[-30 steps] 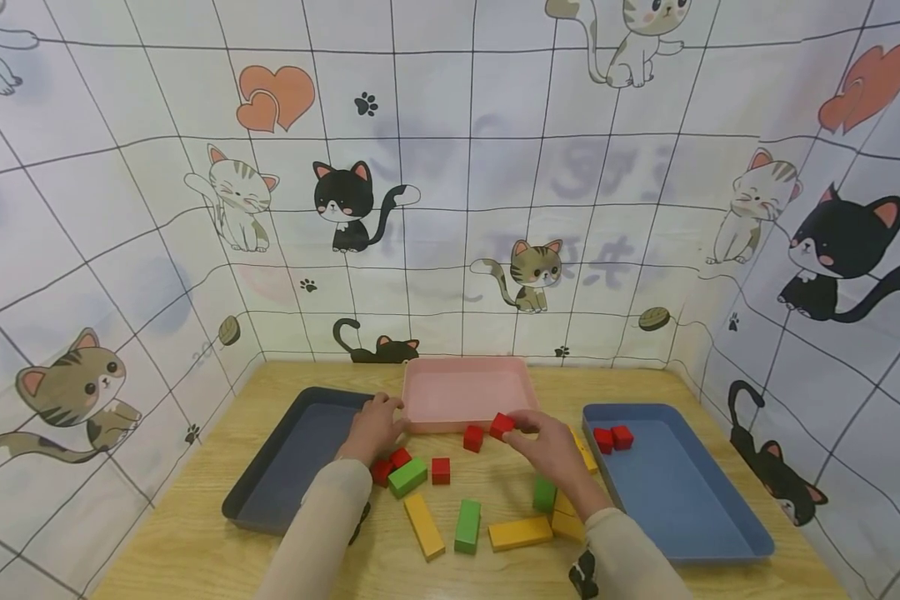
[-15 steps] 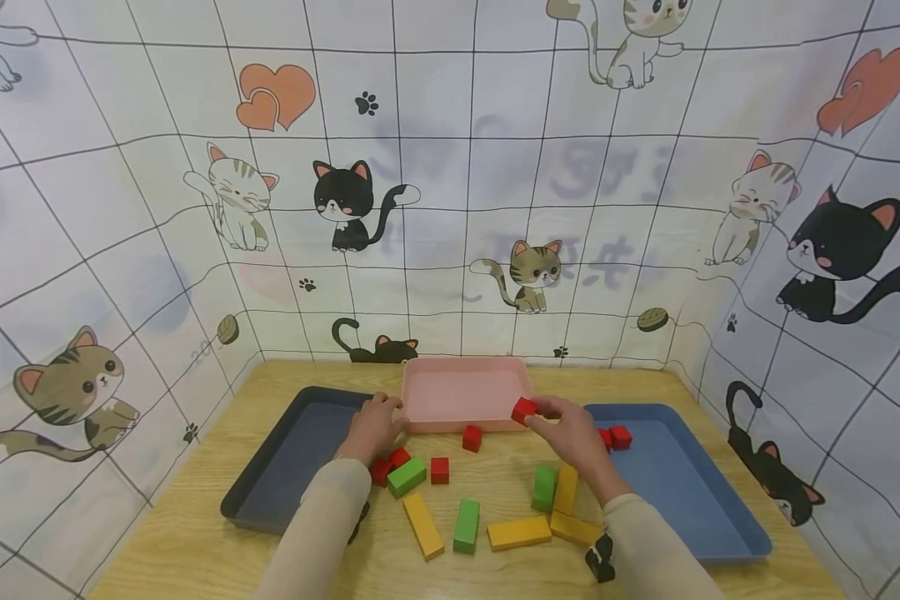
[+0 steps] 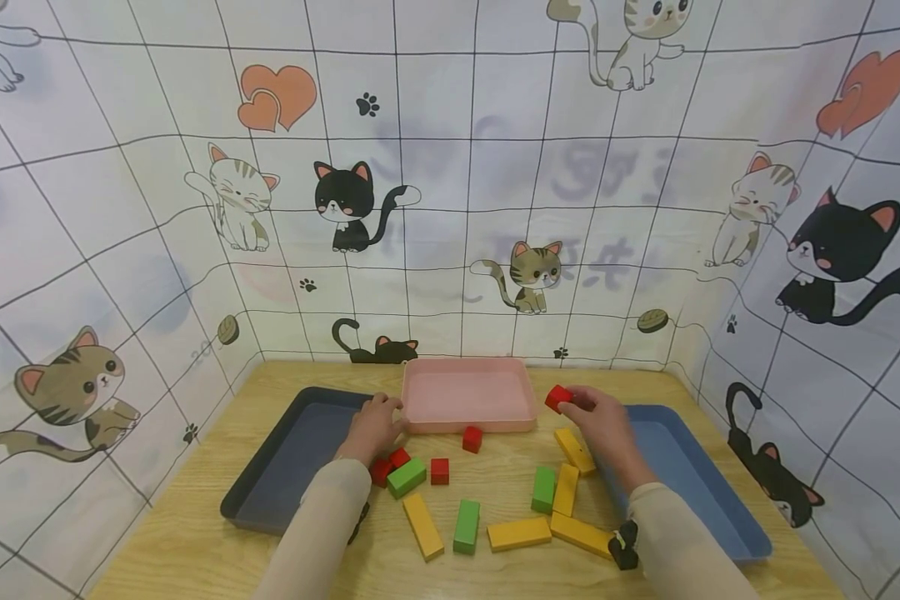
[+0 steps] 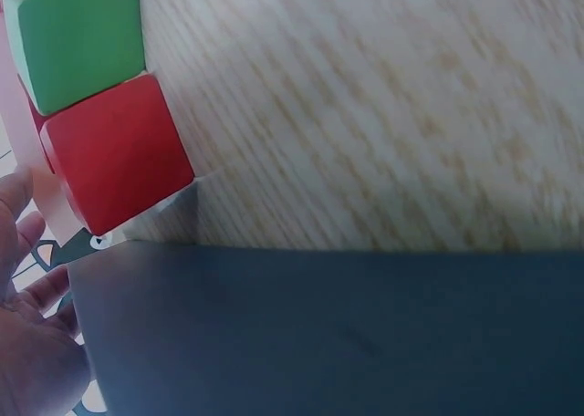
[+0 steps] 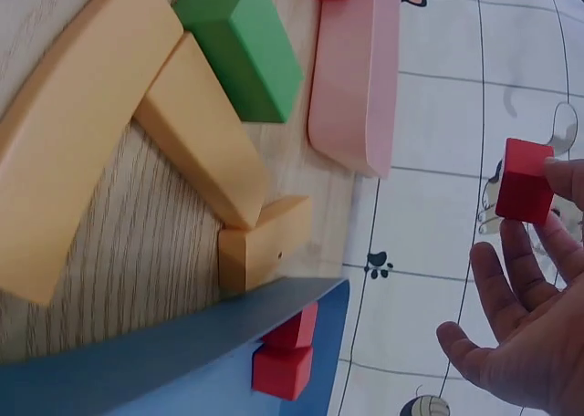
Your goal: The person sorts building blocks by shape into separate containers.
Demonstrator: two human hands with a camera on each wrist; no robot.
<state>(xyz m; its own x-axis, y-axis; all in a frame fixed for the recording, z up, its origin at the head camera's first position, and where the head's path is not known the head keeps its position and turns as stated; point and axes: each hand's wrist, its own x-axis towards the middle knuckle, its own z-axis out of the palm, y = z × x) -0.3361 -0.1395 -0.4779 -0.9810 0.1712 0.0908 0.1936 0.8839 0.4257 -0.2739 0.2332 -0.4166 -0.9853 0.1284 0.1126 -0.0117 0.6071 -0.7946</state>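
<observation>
The right hand (image 3: 603,425) pinches a red cube (image 3: 558,398) between thumb and fingertips, in the air between the pink tray (image 3: 468,425) and the blue tray (image 3: 690,492). In the right wrist view, that cube (image 5: 526,181) is clear of the table, and the other fingers of the hand (image 5: 538,343) are spread. The left hand (image 3: 373,429) rests at the dark tray's (image 3: 270,521) right edge, its fingers relaxed near the pink tray. Nothing shows in its fingers in the left wrist view, where a red cube (image 4: 119,151) and a green block (image 4: 78,37) lie nearby.
Red cubes (image 3: 439,471), green blocks (image 3: 467,526) and yellow blocks (image 3: 520,533) lie across the middle of the wooden table. Two red cubes (image 5: 281,370) sit inside the blue tray at its far left corner. A cat-print cloth (image 3: 435,292) stands behind.
The right hand has moved right with the pinched red cube, from the pink tray's front edge to beyond its right side. The left hand has stayed in place.
</observation>
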